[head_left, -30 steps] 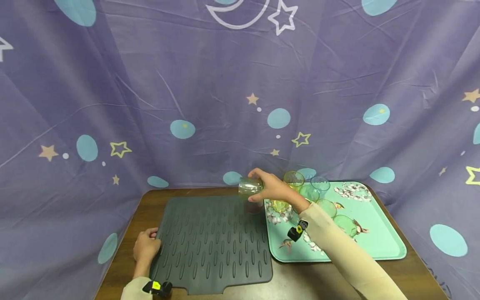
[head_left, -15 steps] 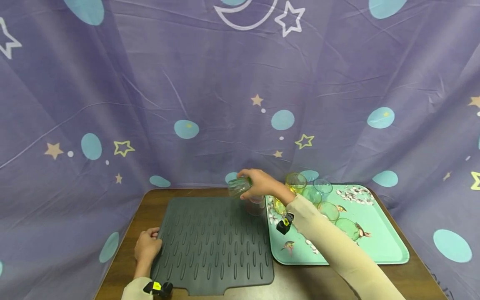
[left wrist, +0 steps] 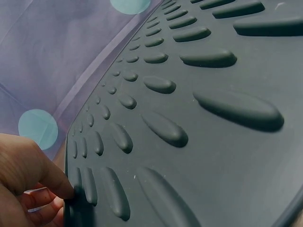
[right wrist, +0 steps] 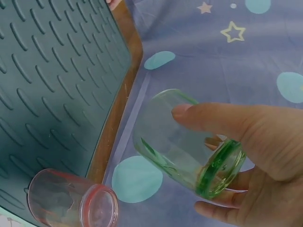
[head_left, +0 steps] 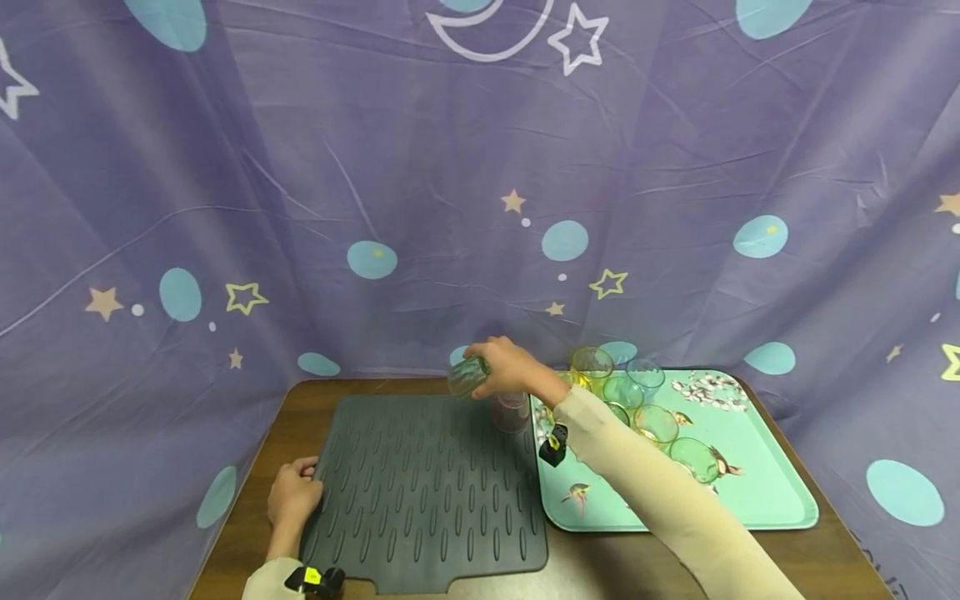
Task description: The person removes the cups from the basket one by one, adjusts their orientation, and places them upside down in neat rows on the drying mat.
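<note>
Pinching the ribbed drying mat [head_left: 420, 492] at its nine-o'clock edge with left hand [head_left: 295, 493]; best pressed lightly. At two o'clock, give the pink-tinted tumbler [right wrist: 64, 198] room. Beyond, gripping a tilted green-tinted tumbler [right wrist: 163, 135] near one o'clock with right hand [head_left: 513, 367]; probably best turned squarely rim-down before lowering.

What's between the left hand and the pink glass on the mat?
Only a bare stretch of ridged mat. The head view shows nothing standing between the left hand and the pink glass.
</note>
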{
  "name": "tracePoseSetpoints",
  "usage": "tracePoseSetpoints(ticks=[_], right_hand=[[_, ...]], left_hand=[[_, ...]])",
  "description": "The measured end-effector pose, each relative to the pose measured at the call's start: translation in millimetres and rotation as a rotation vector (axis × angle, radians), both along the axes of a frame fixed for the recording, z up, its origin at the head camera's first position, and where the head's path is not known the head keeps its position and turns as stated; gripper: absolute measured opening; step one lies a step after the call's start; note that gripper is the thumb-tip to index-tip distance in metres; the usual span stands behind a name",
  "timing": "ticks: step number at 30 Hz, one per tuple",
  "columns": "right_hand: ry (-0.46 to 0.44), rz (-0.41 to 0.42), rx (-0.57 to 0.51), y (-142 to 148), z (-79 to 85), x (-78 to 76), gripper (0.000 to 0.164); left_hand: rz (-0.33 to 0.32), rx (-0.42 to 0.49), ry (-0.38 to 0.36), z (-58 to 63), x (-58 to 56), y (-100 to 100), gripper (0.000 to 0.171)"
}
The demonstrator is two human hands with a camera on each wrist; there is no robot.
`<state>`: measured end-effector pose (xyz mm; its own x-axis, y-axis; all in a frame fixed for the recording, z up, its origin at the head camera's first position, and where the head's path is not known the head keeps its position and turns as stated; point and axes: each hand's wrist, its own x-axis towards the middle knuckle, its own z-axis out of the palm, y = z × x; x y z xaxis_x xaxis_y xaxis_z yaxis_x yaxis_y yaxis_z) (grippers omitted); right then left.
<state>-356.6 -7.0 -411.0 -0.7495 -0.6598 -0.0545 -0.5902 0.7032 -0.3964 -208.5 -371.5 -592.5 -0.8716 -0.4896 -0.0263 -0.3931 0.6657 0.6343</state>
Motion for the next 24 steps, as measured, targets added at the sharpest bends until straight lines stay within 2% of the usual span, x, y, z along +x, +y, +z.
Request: tracePoseSetpoints(ticks=[5, 11, 24], right_hand=[[0.028, -0.022, 0.071, -9, 0.6, 3.3, 0.068], [0.098, -0.03, 0.146, -18, -9.5, -2.1, 0.068], [0.11, -0.016, 0.252, -33, -31.5, -13.1, 0.061]], left_hand=[[-0.001, 0.0, -0.007, 0.3, 0.2, 0, 0.05], [-0.014, 0.001, -0.008, 0.9, -0.7, 0, 0.051], [-0.032, -0.016, -0.024, 5.0, -1.6, -5, 0.045]])
